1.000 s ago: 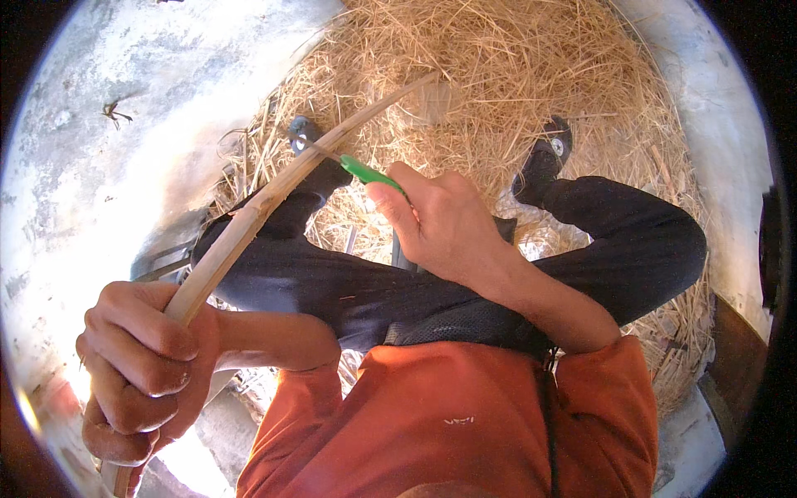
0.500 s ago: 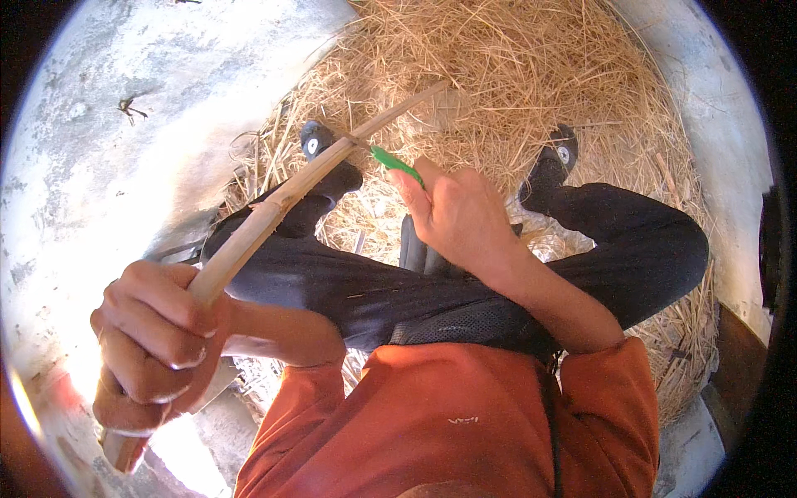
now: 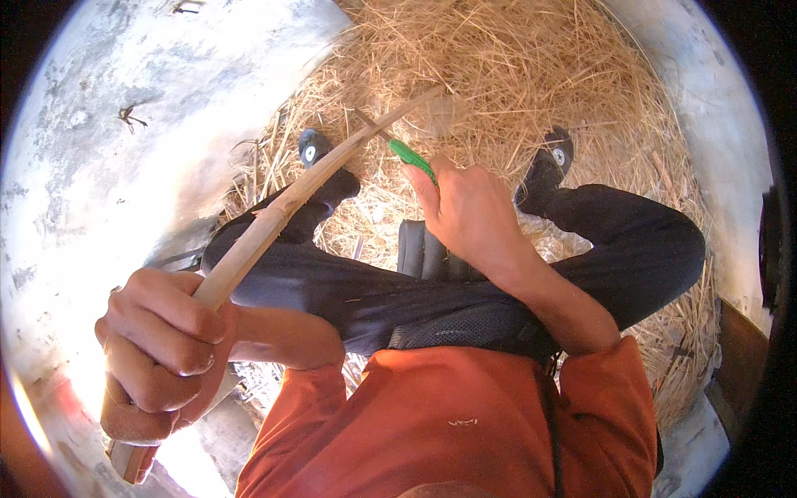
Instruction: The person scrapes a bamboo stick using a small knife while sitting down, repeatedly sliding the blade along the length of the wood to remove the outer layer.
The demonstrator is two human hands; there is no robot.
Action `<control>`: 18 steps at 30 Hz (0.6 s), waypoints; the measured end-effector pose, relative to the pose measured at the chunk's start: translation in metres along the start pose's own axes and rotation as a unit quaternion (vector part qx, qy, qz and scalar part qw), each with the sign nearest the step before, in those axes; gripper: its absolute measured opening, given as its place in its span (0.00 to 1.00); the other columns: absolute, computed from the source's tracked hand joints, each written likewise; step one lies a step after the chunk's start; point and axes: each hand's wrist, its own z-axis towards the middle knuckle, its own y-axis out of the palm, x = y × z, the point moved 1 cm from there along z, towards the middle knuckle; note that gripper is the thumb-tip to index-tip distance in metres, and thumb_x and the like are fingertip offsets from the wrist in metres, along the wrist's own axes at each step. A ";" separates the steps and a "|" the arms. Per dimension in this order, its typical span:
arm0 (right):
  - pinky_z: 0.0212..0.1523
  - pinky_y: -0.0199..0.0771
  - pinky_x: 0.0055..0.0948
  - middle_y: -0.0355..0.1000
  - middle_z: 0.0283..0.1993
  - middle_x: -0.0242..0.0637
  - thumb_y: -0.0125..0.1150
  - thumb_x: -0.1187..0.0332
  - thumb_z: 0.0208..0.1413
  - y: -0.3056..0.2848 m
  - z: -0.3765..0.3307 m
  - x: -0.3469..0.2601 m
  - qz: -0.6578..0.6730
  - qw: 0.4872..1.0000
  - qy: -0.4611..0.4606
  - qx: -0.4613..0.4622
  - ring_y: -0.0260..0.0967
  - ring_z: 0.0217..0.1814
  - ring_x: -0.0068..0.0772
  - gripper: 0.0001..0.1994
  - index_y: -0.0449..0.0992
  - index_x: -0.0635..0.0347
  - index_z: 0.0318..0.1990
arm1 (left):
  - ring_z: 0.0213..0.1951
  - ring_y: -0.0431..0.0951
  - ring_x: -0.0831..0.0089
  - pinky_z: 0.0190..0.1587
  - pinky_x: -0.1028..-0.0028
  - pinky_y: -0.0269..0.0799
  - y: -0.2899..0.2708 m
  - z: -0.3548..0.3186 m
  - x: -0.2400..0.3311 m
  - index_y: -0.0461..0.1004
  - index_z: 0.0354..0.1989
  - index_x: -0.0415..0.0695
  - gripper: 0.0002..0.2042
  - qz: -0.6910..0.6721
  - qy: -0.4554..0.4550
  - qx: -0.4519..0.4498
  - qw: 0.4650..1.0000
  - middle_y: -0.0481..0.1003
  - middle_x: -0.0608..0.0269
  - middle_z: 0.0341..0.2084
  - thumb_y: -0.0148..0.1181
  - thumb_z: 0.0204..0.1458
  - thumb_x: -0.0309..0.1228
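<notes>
My left hand (image 3: 162, 344) is clamped tight around the thick butt end of the long wooden stick (image 3: 282, 212), fingers wrapped full round it, and the shaft runs up and away across my knee toward the straw pile (image 3: 531, 91). My right hand (image 3: 469, 212) is closed on the green-handled knife (image 3: 413, 158), the handle poking out past my knuckles, right beside the thin upper part of the stick. Half a second ago the green handle sat lower along the shaft; now it's further up toward the tip, and the stick has tilted a touch steeper. That reads to me like a shaving stroke running outward, away from my body. Room check: my crossed legs (image 3: 465, 290) lie directly under the work, so anything downward is tight. Beyond the tip it's only loose straw, open space. Bare pale floor (image 3: 108, 166) to my left, well apart.
</notes>
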 end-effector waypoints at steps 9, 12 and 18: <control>0.10 0.55 0.35 0.63 0.11 0.43 0.44 0.49 0.60 0.063 0.028 0.044 0.210 0.972 -0.091 0.049 0.56 0.08 0.43 0.22 0.68 0.60 0.27 | 0.05 0.46 0.89 0.10 0.84 0.39 -0.013 0.005 0.007 0.41 0.10 0.57 0.21 0.053 -0.036 0.021 0.998 0.49 0.80 0.02 0.37 0.54 0.27; 0.09 0.42 0.22 0.52 0.11 0.25 0.37 0.43 0.60 0.068 0.019 0.044 0.695 0.624 0.144 -0.327 0.43 0.07 0.21 0.25 0.62 0.54 0.23 | 0.06 0.46 0.88 0.12 0.83 0.43 -0.014 0.003 0.009 0.42 0.09 0.56 0.22 0.072 -0.036 0.017 0.997 0.48 0.80 0.02 0.36 0.55 0.27; 0.09 0.40 0.20 0.47 0.13 0.21 0.34 0.42 0.61 0.054 0.010 0.026 0.697 0.633 0.115 -0.317 0.38 0.09 0.16 0.25 0.58 0.52 0.22 | 0.07 0.50 0.87 0.15 0.81 0.48 -0.021 0.005 0.015 0.45 0.10 0.56 0.20 0.141 -0.041 0.021 0.989 0.49 0.79 0.04 0.36 0.56 0.28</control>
